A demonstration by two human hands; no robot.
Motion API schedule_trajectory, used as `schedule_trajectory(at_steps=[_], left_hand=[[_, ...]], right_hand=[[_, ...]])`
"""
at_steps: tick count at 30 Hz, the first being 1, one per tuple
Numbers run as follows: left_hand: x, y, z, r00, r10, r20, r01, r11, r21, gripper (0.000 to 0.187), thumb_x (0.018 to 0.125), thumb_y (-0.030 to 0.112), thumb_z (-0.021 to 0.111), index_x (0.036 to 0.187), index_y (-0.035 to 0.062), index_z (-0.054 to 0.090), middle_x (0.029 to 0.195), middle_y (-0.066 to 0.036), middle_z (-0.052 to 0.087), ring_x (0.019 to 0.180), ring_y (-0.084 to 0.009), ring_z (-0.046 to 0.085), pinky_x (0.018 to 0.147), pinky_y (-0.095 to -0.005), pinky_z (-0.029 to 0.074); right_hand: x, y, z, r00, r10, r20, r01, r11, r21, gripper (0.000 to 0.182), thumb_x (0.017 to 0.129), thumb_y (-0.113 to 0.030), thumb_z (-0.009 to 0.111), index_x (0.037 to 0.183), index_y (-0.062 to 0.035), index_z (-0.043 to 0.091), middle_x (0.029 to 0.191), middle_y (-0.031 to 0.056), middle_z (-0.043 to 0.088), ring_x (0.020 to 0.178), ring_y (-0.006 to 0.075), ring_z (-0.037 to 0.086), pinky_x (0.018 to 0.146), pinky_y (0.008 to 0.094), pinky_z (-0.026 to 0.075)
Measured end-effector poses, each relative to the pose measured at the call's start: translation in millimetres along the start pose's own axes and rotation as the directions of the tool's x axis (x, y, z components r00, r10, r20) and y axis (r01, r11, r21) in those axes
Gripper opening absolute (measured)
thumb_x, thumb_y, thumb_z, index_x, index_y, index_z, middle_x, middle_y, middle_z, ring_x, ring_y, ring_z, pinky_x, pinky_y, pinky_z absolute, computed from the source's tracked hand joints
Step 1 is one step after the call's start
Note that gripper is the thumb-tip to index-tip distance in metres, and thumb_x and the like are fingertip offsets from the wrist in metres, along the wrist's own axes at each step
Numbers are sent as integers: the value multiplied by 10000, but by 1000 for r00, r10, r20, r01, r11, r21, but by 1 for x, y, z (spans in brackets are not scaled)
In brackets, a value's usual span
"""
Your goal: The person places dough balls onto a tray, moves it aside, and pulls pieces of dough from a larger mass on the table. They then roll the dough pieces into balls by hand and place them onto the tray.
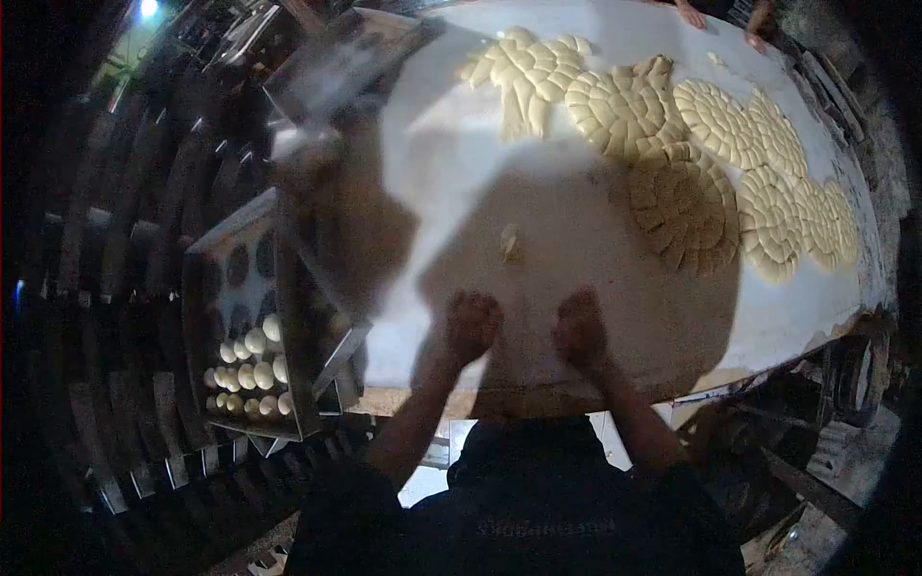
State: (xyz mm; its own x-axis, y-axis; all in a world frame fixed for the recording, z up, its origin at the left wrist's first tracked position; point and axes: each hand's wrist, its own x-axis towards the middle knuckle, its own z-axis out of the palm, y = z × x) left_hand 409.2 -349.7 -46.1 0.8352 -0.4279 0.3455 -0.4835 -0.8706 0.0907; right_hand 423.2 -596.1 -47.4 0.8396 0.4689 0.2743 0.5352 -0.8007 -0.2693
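Note:
Near the front edge of the pale table (576, 192), my left hand (473, 322) is curled into a closed shape against the surface. To its right, my right hand (580, 331) is curled the same way, a short gap apart. Both are in shadow, and whatever lies under their fingers is hidden. A small scrap of dough (511, 244) rests just beyond them. Farther right, large rounds of dough cut into many pieces (684, 206) spread over the table; the nearest one is partly shaded.
At the left, a tray with round hollows (252, 230) holds several dough balls (252, 374) in its lower part. Another metal tray (346, 58) stands at the far left. Across the table, another person's hands (693, 15) rest at the edge. Dark racks fill the left side.

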Motion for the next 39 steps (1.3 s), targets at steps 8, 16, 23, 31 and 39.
schedule_trajectory(at_steps=[8, 16, 23, 31, 39], left_hand=[[-98, -79, 10, 902, -361, 238, 410, 888, -207, 267, 828, 252, 586, 1036, 85, 574, 1017, -162, 568, 922, -305, 541, 791, -429, 451], [-26, 38, -30, 945, -248, 213, 281, 950, -138, 141, 811, 181, 563, 876, 68, 617, 910, -163, 608, 884, -311, 572, 847, -487, 412], [11, -53, -27, 832, -554, 3, 533, 798, -281, 168, 802, 168, 573, 943, 77, 581, 887, -125, 592, 843, -320, 557, 830, -442, 407], [-52, -15, -52, 977, -187, 106, 204, 963, -176, 210, 822, 141, 528, 1006, 66, 596, 977, -130, 600, 969, -313, 549, 914, -446, 397], [30, -38, -20, 768, -640, -22, 567, 695, -443, 147, 776, 144, 600, 915, 96, 605, 900, -130, 604, 830, -328, 559, 772, -422, 454]], right_hand=[[-15, 69, -49, 967, -125, 221, 125, 992, 12, 345, 718, -210, 657, 931, 41, 550, 1113, 242, 501, 1048, 421, 463, 1048, 532, 261], [-13, 17, -29, 980, -120, 162, 88, 977, 193, 333, 768, -237, 619, 921, 49, 545, 1039, 238, 501, 1101, 425, 428, 1034, 503, 287], [69, 70, -44, 951, 130, 279, -180, 971, 161, 395, 738, -236, 661, 977, 54, 536, 1087, 251, 499, 1129, 395, 431, 1046, 505, 271], [-8, 96, -22, 988, -108, 113, 104, 994, 47, 290, 748, -162, 611, 945, 30, 521, 984, 223, 498, 1008, 388, 468, 999, 496, 317], [74, 40, 0, 914, 377, -152, -355, 922, 156, 183, 783, -94, 545, 922, 21, 511, 923, 204, 479, 969, 374, 448, 931, 481, 326]])
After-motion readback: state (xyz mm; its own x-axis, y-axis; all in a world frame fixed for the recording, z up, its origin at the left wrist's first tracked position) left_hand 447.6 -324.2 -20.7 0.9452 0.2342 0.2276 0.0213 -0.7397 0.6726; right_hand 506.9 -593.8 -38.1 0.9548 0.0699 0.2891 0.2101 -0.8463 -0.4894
